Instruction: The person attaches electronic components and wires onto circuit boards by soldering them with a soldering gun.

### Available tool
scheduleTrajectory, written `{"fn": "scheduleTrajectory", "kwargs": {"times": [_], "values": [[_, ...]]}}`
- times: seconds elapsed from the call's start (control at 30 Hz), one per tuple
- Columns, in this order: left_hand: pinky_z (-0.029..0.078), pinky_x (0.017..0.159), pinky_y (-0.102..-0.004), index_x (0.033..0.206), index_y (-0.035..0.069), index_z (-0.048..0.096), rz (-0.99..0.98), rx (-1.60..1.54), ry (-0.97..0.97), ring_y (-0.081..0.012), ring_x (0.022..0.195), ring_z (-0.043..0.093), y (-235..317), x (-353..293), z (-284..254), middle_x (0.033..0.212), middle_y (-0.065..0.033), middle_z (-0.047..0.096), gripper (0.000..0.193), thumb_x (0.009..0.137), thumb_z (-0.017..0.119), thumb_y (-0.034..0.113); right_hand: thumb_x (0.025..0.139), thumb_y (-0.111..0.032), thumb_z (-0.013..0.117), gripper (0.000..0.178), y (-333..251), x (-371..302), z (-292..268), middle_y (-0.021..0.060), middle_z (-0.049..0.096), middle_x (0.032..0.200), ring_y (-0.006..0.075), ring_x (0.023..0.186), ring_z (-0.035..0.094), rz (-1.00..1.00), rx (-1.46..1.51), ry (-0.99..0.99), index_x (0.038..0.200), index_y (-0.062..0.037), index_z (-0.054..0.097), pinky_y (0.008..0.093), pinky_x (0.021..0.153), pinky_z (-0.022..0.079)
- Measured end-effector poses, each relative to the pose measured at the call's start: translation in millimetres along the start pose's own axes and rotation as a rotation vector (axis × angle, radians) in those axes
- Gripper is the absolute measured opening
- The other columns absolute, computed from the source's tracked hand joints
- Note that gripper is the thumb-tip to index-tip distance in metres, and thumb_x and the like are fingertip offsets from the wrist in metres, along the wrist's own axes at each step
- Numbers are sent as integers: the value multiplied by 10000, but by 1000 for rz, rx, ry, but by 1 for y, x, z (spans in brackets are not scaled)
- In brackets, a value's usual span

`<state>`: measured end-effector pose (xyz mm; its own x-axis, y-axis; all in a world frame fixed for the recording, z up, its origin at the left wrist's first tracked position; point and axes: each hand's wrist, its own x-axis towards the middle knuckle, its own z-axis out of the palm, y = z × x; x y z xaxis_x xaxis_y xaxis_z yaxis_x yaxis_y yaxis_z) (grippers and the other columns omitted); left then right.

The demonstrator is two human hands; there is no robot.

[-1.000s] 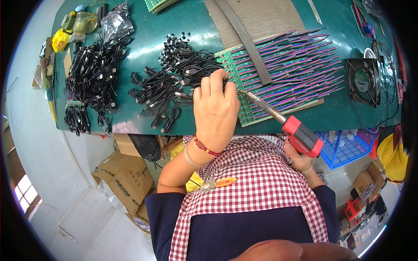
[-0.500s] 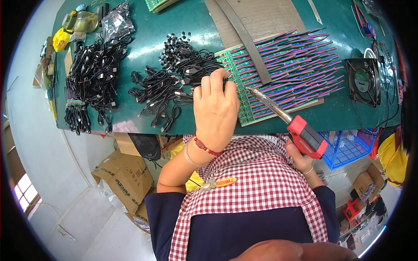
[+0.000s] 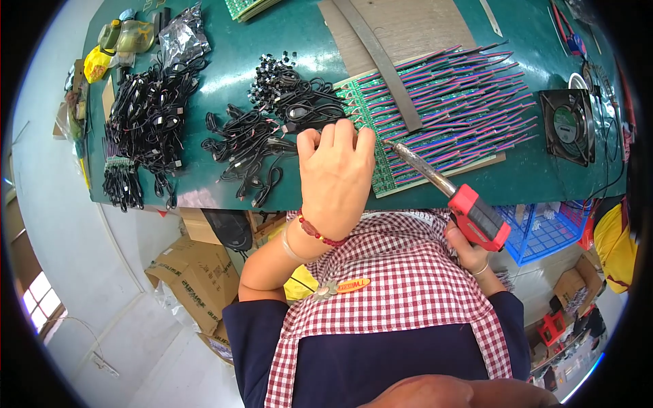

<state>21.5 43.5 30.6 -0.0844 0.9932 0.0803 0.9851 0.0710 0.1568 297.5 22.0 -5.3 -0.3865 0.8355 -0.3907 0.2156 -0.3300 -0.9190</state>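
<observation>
My left hand [image 3: 337, 177] is closed, its fingers curled down at the left edge of a panel of green circuit boards [image 3: 382, 173]. A black cable [image 3: 282, 144] runs in under its thumb; the fingertips are hidden. In my right hand [image 3: 468, 253] is a soldering iron [image 3: 480, 217] with a red and black handle. Its metal tip points left, over the boards just right of my left fingers. Rows of pink, blue and black wires [image 3: 469, 115] stretch rightward from the boards. A flat metal bar [image 3: 384, 64] lies across them.
Black cables with plugs [image 3: 238, 153] lie left of the boards, with a bigger heap [image 3: 146, 115] farther left. A square black fan [image 3: 566, 127] stands at right. Below the green table [image 3: 313, 197] are a blue plastic basket [image 3: 537, 234] and a cardboard box [image 3: 194, 272].
My left hand has shifted slightly left and toward me, its fingers drawn back from the upper boards. The soldering iron has barely moved.
</observation>
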Motion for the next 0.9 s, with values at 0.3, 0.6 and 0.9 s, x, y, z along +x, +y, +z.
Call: {"fn": "scheduleTrajectory", "kwargs": {"times": [0.3,0.6,0.9], "values": [[341,734,-359,731,99,533,10,-130,35,-177,674,535,-5,2,2,673,-20,506,118,744,650,90,743,-13,679,185,0,-1,1,55,622,755,119,652,577,15,28,-3,918,22,629,268,608,465],[334,730,-355,721,99,497,-16,-90,100,-186,681,508,-2,1,12,682,-22,485,154,712,650,77,710,-32,704,214,1,1,2,72,622,790,150,666,589,27,-17,-37,908,4,632,273,606,457],[324,758,-363,735,97,495,27,-39,47,-195,723,497,-3,2,8,710,-31,471,142,724,636,98,697,-28,698,196,7,-2,4,80,590,779,173,662,568,15,-31,-42,879,-2,628,285,576,437]]}}
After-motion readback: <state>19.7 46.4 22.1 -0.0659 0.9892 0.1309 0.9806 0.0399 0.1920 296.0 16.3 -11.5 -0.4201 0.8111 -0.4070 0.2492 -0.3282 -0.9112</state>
